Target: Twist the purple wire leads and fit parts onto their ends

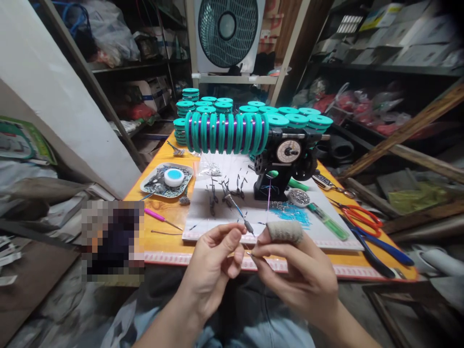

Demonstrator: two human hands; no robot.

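My left hand (216,253) has its thumb and index finger pressed together; whatever lies between them is hidden. Right beside those fingertips is a dark grey barrel-shaped sinker (248,226), at the end of a slanting blue-and-white twisted cord (237,208). My right hand (300,266) pinches a small metal piece (249,253) between thumb and finger, and a fine thread runs from there up toward the sinker. A grey knitted finger sleeve (284,232) covers its index finger. Above it, a pinkish line (268,195) hangs down from the black winding machine (277,166).
Turquoise spools (226,133) sit on the machine's shaft, with stacked spools (286,116) behind. A patterned tray (155,193), purple-handled hook tool (161,217), bowl of small metal parts (298,196), blue tubes (293,215), green cutter (328,222), red scissors (362,217) and blue pliers (380,246) surround the white board (206,234).
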